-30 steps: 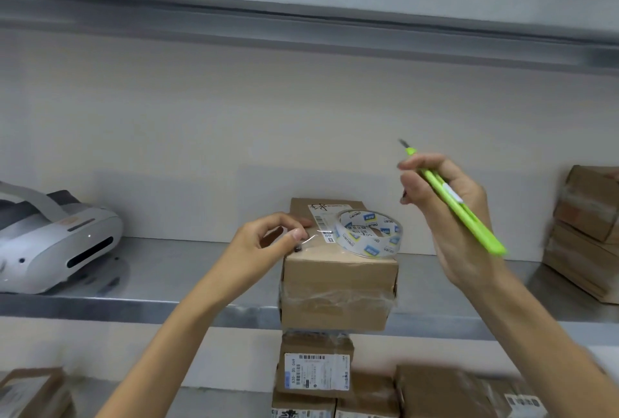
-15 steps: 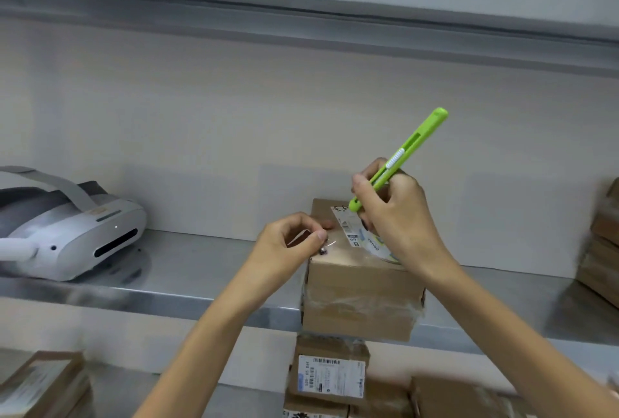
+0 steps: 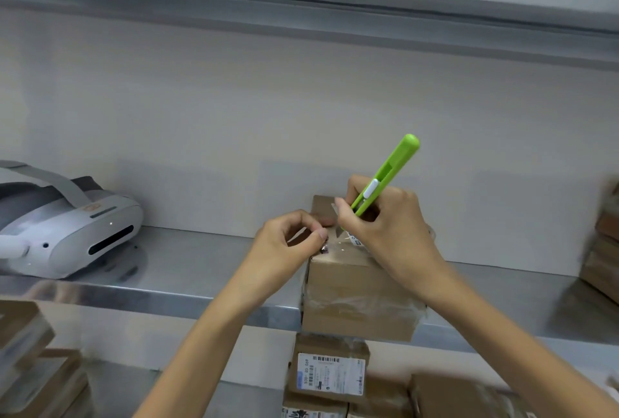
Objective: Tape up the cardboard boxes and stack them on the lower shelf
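Steel shelf (image 3: 187, 270) across mid-frame carries the cardboard box (image 3: 361, 297) at centre. Left hand (image 3: 284, 246) pinches the clear tape (image 3: 336, 244) over its top; right hand (image 3: 385, 230) grips a green cutter (image 3: 388, 173), blade down. Best keep tape taut, slicing away from the pinching hand

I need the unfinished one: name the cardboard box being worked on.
The box on the steel shelf's front edge: the left hand pinches tape on its top and the right hand holds the green cutter there. No hand touches the others.
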The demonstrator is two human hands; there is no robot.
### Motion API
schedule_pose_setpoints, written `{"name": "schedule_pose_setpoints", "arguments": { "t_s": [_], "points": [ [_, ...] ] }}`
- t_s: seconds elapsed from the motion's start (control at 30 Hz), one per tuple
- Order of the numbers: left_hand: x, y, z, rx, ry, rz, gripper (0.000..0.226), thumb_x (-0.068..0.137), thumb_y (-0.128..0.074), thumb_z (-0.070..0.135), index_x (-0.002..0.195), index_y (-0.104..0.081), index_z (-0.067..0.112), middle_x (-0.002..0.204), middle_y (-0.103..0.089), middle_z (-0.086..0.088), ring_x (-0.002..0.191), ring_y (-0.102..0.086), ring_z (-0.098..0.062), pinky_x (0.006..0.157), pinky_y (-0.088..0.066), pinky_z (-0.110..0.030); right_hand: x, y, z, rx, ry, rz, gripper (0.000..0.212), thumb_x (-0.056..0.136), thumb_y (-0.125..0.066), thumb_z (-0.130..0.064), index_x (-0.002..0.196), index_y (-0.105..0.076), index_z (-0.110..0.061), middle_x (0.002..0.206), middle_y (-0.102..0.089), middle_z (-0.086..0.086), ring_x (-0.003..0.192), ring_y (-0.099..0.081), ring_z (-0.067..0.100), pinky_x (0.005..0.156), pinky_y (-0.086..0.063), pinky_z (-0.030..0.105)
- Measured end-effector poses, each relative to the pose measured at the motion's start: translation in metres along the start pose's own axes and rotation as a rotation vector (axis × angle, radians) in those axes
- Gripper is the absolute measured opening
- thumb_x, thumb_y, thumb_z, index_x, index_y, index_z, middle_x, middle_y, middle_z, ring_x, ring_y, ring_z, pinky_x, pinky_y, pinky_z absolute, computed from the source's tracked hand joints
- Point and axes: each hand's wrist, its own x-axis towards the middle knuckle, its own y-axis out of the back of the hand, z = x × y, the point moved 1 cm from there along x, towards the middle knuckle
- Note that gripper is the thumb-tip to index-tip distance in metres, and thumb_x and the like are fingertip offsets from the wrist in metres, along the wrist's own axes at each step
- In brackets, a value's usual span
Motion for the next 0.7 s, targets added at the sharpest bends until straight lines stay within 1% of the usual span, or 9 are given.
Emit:
{"name": "schedule_pose_setpoints", "arguments": {
  "t_s": [0.03,0.13,0.23,0.37,0.43,0.5,0.53,0.6,0.7],
  "points": [
    [-0.0001,-0.0002,-0.0003,-0.009,-0.001,0.0,0.013,0.09,-0.063,0.007,0.077,-0.062,0.007,0.078,-0.072,0.019,0.078,-0.065,0.006,0.07,-0.046,-0.008,0.0002,-0.0002,-0.0003,0.003,0.007,-0.009,0.034,0.087,-0.066,-0.015,0.062,-0.044,-0.009,0.049,-0.045,0.012,0.052,-0.035,0.02,0.046,-0.027,0.02],
    [-0.0004,-0.0004,-0.0014,-0.047,-0.007,-0.004,0.014,0.09,-0.063,0.007,0.076,-0.063,0.009,0.1,-0.074,0.013,0.092,-0.068,-0.001,0.077,-0.05,-0.014,0.0004,-0.0003,-0.0008,0.004,0.028,-0.036,0.034,0.087,-0.066,-0.014,0.062,-0.044,-0.009,0.05,-0.046,0.011,0.051,-0.035,0.016,0.048,-0.028,0.019],
    [-0.0013,0.0001,-0.0014,-0.064,-0.014,-0.022,0.017,0.091,-0.062,0.01,0.074,-0.062,0.012,0.11,-0.072,0.009,0.099,-0.068,-0.009,0.084,-0.052,-0.019,0.0008,-0.0003,-0.0013,0.009,0.038,-0.061,0.031,0.088,-0.065,-0.015,0.065,-0.047,-0.006,0.052,-0.048,0.014,0.057,-0.038,0.025,0.049,-0.028,0.021],
    [-0.0012,0.0002,-0.0012,-0.057,-0.022,-0.025,0.018,0.091,-0.062,0.009,0.074,-0.06,0.011,0.11,-0.072,0.01,0.1,-0.068,-0.006,0.083,-0.051,-0.018,0.0015,0.0009,-0.0023,0.041,0.058,-0.099,0.031,0.09,-0.064,-0.015,0.068,-0.047,-0.003,0.054,-0.046,0.015,0.058,-0.038,0.027,0.05,-0.027,0.023],
    [-0.0007,0.0,-0.0007,-0.054,-0.025,-0.028,0.018,0.091,-0.062,0.009,0.074,-0.06,0.012,0.109,-0.072,0.01,0.102,-0.067,-0.005,0.082,-0.05,-0.016,0.0021,0.0004,-0.0021,0.047,0.063,-0.117,0.031,0.091,-0.064,-0.016,0.068,-0.046,-0.005,0.052,-0.042,0.009,0.056,-0.035,0.024,0.051,-0.028,0.021],
    [-0.0008,-0.0002,-0.0005,-0.057,-0.026,-0.029,0.019,0.092,-0.061,0.008,0.073,-0.061,0.012,0.108,-0.073,0.01,0.103,-0.066,-0.004,0.081,-0.049,-0.015,0.0029,-0.0015,-0.0019,0.032,0.066,-0.119,0.032,0.091,-0.064,-0.017,0.067,-0.044,-0.01,0.05,-0.037,-0.002,0.053,-0.034,0.017,0.051,-0.029,0.019],
    [-0.0011,-0.0003,-0.0006,-0.058,-0.026,-0.027,0.019,0.092,-0.061,0.007,0.073,-0.061,0.012,0.108,-0.073,0.01,0.102,-0.066,-0.004,0.081,-0.049,-0.014,0.0035,-0.0027,-0.0018,0.018,0.07,-0.116,0.032,0.09,-0.064,-0.017,0.067,-0.043,-0.012,0.049,-0.036,-0.005,0.053,-0.034,0.015,0.051,-0.03,0.018],
    [-0.0017,-0.0005,-0.0008,-0.05,-0.025,-0.019,0.019,0.092,-0.061,0.007,0.073,-0.061,0.013,0.107,-0.073,0.01,0.099,-0.067,-0.004,0.081,-0.049,-0.015,0.0039,-0.004,-0.0007,-0.009,0.076,-0.112,0.032,0.09,-0.064,-0.018,0.067,-0.042,-0.014,0.048,-0.034,-0.007,0.053,-0.034,0.014,0.051,-0.03,0.018],
    [-0.0019,-0.0009,-0.0008,-0.04,-0.028,-0.012,0.02,0.092,-0.06,0.008,0.073,-0.06,0.014,0.106,-0.073,0.009,0.096,-0.066,-0.004,0.079,-0.049,-0.016,0.0045,-0.0045,0.0017,-0.028,0.05,-0.129,0.031,0.09,-0.063,-0.018,0.066,-0.043,-0.011,0.048,-0.034,-0.007,0.051,-0.035,0.012,0.05,-0.031,0.019]
  ]
}}
